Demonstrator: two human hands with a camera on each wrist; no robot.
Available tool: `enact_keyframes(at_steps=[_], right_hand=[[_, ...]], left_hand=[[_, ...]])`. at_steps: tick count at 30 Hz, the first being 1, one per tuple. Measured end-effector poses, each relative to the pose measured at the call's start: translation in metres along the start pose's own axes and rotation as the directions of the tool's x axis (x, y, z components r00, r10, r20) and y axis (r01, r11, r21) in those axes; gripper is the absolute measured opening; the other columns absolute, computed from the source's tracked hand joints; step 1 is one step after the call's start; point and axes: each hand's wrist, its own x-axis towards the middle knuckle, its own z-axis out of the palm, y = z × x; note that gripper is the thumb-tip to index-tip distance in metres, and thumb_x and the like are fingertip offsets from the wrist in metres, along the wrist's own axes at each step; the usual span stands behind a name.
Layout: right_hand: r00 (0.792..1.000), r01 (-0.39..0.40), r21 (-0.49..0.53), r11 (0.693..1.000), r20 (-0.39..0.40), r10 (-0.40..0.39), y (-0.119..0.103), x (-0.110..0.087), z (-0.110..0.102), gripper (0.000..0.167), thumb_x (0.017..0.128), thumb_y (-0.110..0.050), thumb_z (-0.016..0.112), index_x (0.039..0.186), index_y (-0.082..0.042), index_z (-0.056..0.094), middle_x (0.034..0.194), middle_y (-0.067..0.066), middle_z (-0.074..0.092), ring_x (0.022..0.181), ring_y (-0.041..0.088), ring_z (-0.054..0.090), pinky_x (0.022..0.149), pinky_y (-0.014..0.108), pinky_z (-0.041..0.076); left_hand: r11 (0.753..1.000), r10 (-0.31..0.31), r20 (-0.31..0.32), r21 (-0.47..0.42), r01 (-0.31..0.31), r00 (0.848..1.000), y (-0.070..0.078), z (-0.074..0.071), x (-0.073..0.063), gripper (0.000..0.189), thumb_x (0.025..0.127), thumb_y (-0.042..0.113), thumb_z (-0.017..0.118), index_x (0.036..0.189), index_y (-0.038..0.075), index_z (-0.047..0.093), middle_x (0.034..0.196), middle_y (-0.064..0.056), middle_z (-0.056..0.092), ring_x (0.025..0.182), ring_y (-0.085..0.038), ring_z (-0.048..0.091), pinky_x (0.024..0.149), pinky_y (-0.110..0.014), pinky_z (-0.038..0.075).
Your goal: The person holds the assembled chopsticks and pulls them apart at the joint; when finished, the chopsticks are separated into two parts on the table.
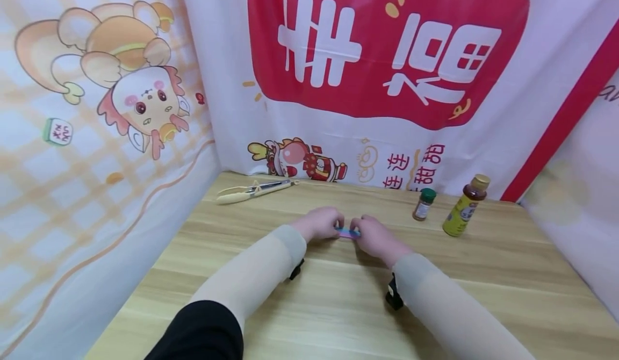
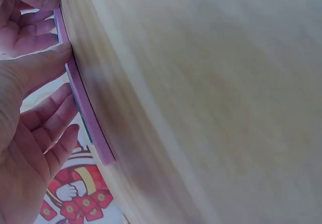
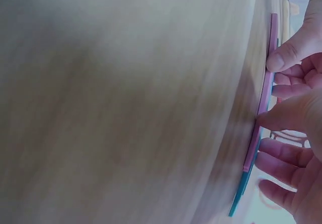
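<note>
Near the middle of the table, both hands hold a small bundle of thin flat strips, pink (image 2: 90, 113) on the near side and teal (image 3: 237, 199) behind. My left hand (image 1: 323, 222) pinches one end between thumb and fingers, and my right hand (image 1: 377, 236) pinches the other. Seen from the right wrist, the teal strip reaches past the pink strip (image 3: 264, 93) at the lower end. The thumbs press on the pink face while the fingertips lie behind. In the head view the strips (image 1: 348, 234) show only in the short gap between the hands. Their exact kind cannot be made out.
Cream-tipped tongs (image 1: 256, 190) lie at the back left of the wooden table (image 1: 319, 306). At the back right stand a green-capped spice jar (image 1: 424, 204) and a yellow-labelled bottle (image 1: 466, 207). Printed cloth (image 1: 222, 80) hangs behind and along the sides.
</note>
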Motion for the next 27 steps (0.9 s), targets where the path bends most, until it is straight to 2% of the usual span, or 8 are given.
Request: enact_keyframes(at_steps=[5, 9, 12, 16, 21, 24, 27], right_hand=[[0.992, 0.092, -0.039, 0.995, -0.079, -0.095, -0.005, 0.0, 0.0, 0.027, 0.077, -0.006, 0.077, 0.102, -0.009, 0.068, 0.087, 0.003, 0.053, 0.081, 0.024, 0.052, 0.078, 0.043, 0.046], [0.989, 0.118, -0.012, 0.993, -0.086, -0.118, -0.006, -0.001, 0.0, 0.02, 0.076, -0.006, 0.079, 0.091, -0.01, 0.067, 0.08, 0.001, 0.05, 0.075, 0.021, 0.048, 0.072, 0.039, 0.044], [0.99, 0.124, 0.007, 0.992, -0.074, -0.123, -0.004, -0.002, 0.002, 0.015, 0.078, -0.007, 0.079, 0.086, -0.012, 0.068, 0.078, 0.0, 0.049, 0.072, 0.018, 0.047, 0.07, 0.036, 0.043], [0.988, 0.152, 0.05, 0.987, -0.047, -0.15, -0.001, -0.003, 0.008, 0.011, 0.083, -0.008, 0.077, 0.083, -0.013, 0.067, 0.076, -0.002, 0.05, 0.071, 0.016, 0.048, 0.069, 0.035, 0.044], [0.992, 0.123, 0.111, 0.986, -0.018, -0.121, -0.001, -0.004, 0.012, 0.012, 0.084, -0.003, 0.073, 0.082, -0.012, 0.065, 0.077, -0.003, 0.055, 0.071, 0.014, 0.051, 0.071, 0.035, 0.047], [0.993, 0.115, 0.093, 0.989, 0.005, -0.116, -0.001, -0.006, 0.011, 0.014, 0.085, 0.001, 0.071, 0.081, -0.012, 0.064, 0.077, -0.002, 0.056, 0.071, 0.014, 0.052, 0.071, 0.035, 0.048], [0.992, 0.127, 0.067, 0.99, 0.019, -0.128, 0.0, -0.008, 0.01, 0.019, 0.083, 0.006, 0.069, 0.081, -0.011, 0.062, 0.077, -0.001, 0.056, 0.071, 0.016, 0.053, 0.071, 0.036, 0.048]], left_hand=[[0.999, 0.011, -0.008, 0.038, -0.01, 1.0, 0.004, -0.005, -0.008, 0.029, 0.083, 0.024, 0.08, 0.109, 0.018, 0.068, 0.103, 0.002, 0.058, 0.092, -0.014, 0.056, 0.084, -0.032, 0.048], [0.999, 0.026, 0.026, 0.035, -0.027, 0.999, 0.007, -0.01, -0.016, 0.018, 0.083, 0.018, 0.079, 0.097, 0.018, 0.069, 0.092, 0.005, 0.061, 0.083, -0.013, 0.057, 0.079, -0.031, 0.047], [1.0, 0.016, 0.052, 0.003, -0.016, 0.999, 0.007, -0.011, -0.019, 0.011, 0.084, 0.014, 0.077, 0.09, 0.019, 0.07, 0.084, 0.008, 0.063, 0.08, -0.012, 0.058, 0.078, -0.031, 0.047], [1.0, -0.001, 0.067, -0.029, 0.003, 0.998, 0.007, -0.009, -0.021, 0.009, 0.085, 0.011, 0.074, 0.088, 0.018, 0.069, 0.082, 0.009, 0.062, 0.078, -0.012, 0.057, 0.077, -0.03, 0.047], [0.999, 0.002, 0.074, -0.053, 0.002, 0.997, 0.007, -0.007, -0.021, 0.005, 0.088, 0.012, 0.072, 0.086, 0.015, 0.069, 0.079, 0.007, 0.062, 0.075, -0.013, 0.057, 0.073, -0.029, 0.046], [0.999, 0.012, 0.085, -0.044, -0.008, 0.996, 0.008, -0.005, -0.02, 0.007, 0.091, 0.015, 0.071, 0.085, 0.015, 0.067, 0.078, 0.006, 0.061, 0.074, -0.013, 0.057, 0.072, -0.028, 0.046], [0.999, 0.046, 0.089, -0.031, -0.043, 0.995, 0.009, -0.003, -0.019, 0.009, 0.094, 0.016, 0.067, 0.085, 0.016, 0.065, 0.078, 0.006, 0.06, 0.074, -0.012, 0.056, 0.071, -0.028, 0.047]])
